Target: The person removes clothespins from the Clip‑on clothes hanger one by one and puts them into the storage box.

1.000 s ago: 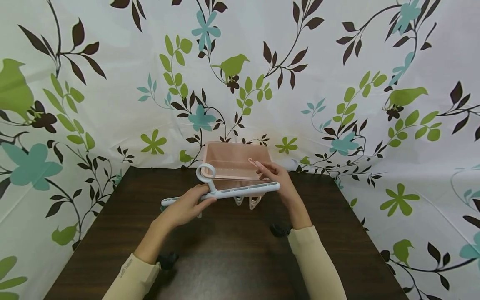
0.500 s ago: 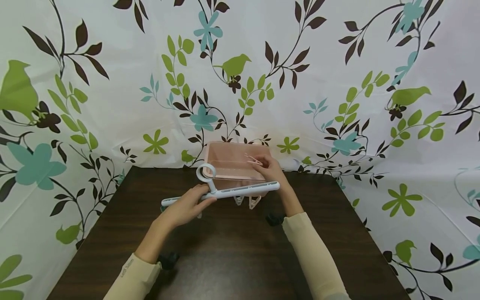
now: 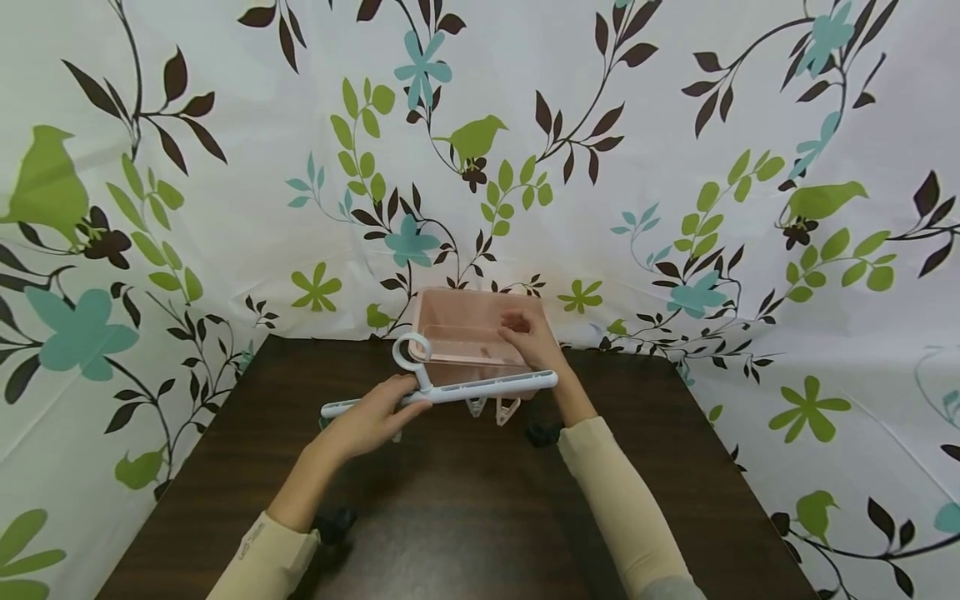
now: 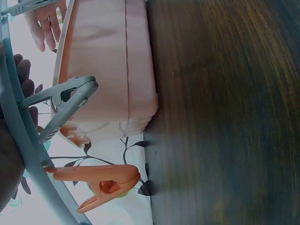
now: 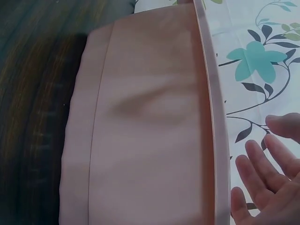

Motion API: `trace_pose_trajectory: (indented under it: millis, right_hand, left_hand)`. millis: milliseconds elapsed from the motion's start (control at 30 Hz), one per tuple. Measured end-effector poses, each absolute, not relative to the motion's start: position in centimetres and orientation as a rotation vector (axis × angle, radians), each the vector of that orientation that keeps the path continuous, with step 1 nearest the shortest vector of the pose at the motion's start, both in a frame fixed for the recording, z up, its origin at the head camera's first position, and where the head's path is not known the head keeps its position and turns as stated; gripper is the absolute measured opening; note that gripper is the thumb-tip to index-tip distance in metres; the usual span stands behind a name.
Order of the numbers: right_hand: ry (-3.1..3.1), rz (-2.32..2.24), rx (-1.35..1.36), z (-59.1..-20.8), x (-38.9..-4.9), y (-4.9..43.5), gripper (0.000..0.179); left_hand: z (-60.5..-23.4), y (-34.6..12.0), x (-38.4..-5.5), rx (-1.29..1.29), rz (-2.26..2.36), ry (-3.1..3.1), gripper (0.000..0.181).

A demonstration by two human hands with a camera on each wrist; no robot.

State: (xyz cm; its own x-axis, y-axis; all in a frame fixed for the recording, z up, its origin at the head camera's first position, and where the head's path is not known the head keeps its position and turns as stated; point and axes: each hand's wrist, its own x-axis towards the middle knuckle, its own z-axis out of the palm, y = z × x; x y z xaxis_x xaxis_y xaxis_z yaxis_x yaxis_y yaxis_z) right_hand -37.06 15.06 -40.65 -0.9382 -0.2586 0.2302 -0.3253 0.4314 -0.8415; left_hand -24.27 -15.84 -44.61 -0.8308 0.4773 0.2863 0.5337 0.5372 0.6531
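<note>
Hovering over bin rim (image 3: 467, 362), right hand (image 3: 531, 335) has room.

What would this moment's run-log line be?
left hand: grips hanger | right hand: empty, above pink bin | orange clip: on hanger

Pink bin (image 5: 150, 145), cropped in wrist views

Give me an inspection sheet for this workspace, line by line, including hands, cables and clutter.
Surface: dark wood-grain table.
Job's things: pale blue hanger bearing clips, among them an orange clip and a gray clip; pink bin standing on the table.
Clutter: nothing seen.
Hands: left hand grips the hanger; right hand at the bin, nothing visible held.
Cables: nothing seen.
Surroundings: white backdrop printed with birds, leaves, flowers.
</note>
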Motion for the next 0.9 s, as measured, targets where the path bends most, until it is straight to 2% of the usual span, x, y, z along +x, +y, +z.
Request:
trace_pose_trajectory:
  millis: [533, 900]
  right_hand:
    - [-2.59, 1.525, 0.457, -39.7, -34.2, 15.4, 0.032]
    - [-2.447, 1.874, 0.635, -40.0, -32.1, 16.6, 0.033]
  left_hand:
    - [-44.1, -15.6, -24.3, -0.909, -1.147, -2.661, 0.021]
    - [-43.8, -15.7, -24.5, -0.855, -1.123, -2.679, 0.018]
